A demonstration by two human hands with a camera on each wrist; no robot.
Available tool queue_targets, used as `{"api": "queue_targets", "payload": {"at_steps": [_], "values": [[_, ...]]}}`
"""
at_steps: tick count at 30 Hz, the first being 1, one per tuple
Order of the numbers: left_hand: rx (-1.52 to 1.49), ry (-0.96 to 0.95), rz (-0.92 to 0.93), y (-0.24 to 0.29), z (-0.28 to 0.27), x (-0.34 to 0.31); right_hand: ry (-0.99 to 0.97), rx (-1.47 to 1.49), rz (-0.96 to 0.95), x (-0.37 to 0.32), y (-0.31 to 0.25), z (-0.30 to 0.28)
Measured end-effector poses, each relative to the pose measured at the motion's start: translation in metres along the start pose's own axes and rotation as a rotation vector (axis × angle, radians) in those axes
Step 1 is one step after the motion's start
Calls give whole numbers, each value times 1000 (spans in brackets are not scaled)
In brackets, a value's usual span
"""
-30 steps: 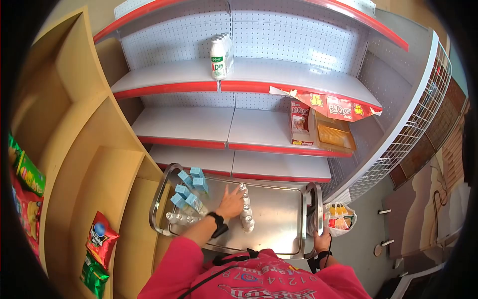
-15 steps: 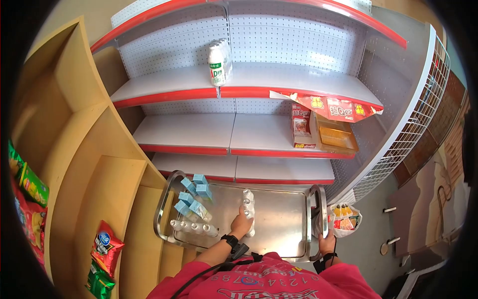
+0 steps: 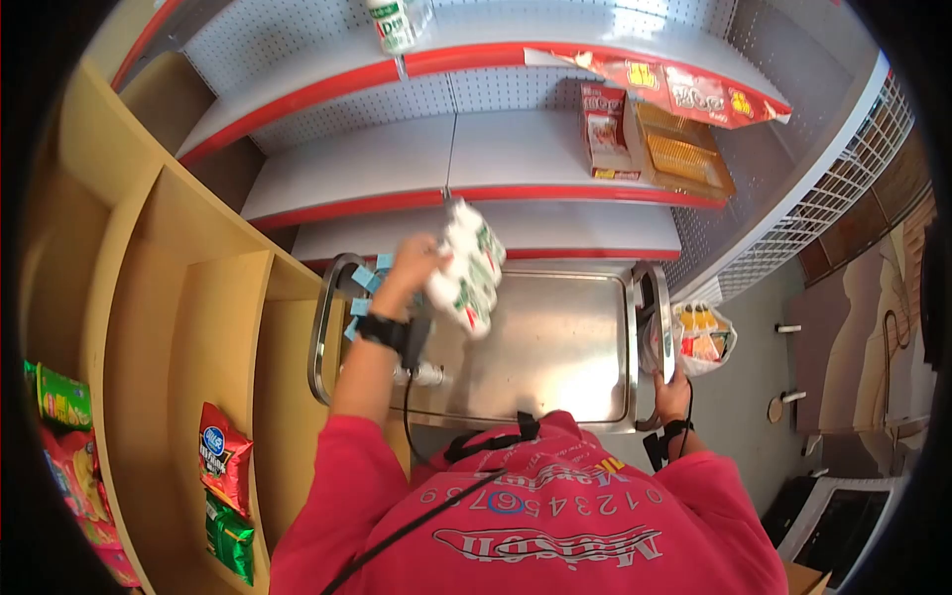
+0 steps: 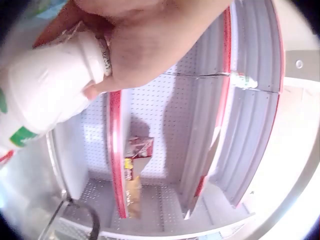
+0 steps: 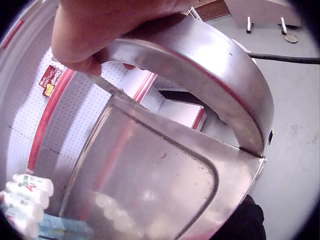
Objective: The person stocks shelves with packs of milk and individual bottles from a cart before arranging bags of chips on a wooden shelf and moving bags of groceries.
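My left hand (image 3: 415, 268) grips a pack of white bottles (image 3: 468, 268) with green and red labels, tilted in the air above the left half of the metal cart. In the left wrist view, the fingers curl at the neck of a white bottle (image 4: 50, 85). The right hand (image 3: 672, 397) holds the cart's right handle; the right wrist view shows it wrapped over the metal handle (image 5: 200, 60). Blue cartons (image 3: 365, 279) stand at the cart's left end, partly hidden by the left arm. Small clear-topped bottles (image 3: 426, 375) lie near its front left.
Behind the cart (image 3: 555, 347) rise white shelves with red edges (image 3: 347, 204). One shelf holds a red box (image 3: 607, 134) and an amber tray (image 3: 684, 149); bottles (image 3: 391, 25) stand higher up. Wooden shelves (image 3: 188, 327) with snack bags are at left, a white bag (image 3: 706, 337) at right.
My left hand has gripped the bottle pack and lifted it off the cart, up and slightly left. The head view has tilted downward. The right hand stays on the handle.
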State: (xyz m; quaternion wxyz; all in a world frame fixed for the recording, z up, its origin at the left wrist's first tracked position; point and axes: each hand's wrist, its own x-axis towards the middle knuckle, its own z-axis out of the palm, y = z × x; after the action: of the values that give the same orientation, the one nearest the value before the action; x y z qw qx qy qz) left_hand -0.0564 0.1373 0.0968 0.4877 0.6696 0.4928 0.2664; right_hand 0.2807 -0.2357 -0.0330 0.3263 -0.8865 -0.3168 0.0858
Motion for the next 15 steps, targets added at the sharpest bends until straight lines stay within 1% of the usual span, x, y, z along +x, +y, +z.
{"api": "queue_targets", "payload": {"at_steps": [1,2,3,4,5,7,8,10,11,15], "values": [[-3,58,112,-1,-13,21,25,21,-25,0,5,3],[145,123,193,17,-24,33,12,22,8,0,-1,2],[-28,33,-35,60,-32,26,2,27,40,-1,-11,-3],[20,71,-53,73,-41,39,-3,34,70,-1,-18,-5],[-13,131,-15,82,-45,51,-8,54,62,-1,-19,-6],[50,235,150,86,-52,84,-9,98,40,-1,-17,-5],[58,231,104,89,-55,96,14,91,-2,0,-11,-2],[71,222,15,110,-57,114,46,63,-14,0,-13,-1],[100,233,14,111,-58,128,61,47,-20,0,-15,-1],[252,283,-27,92,-60,188,-27,-5,74,2,-9,-1]]}}
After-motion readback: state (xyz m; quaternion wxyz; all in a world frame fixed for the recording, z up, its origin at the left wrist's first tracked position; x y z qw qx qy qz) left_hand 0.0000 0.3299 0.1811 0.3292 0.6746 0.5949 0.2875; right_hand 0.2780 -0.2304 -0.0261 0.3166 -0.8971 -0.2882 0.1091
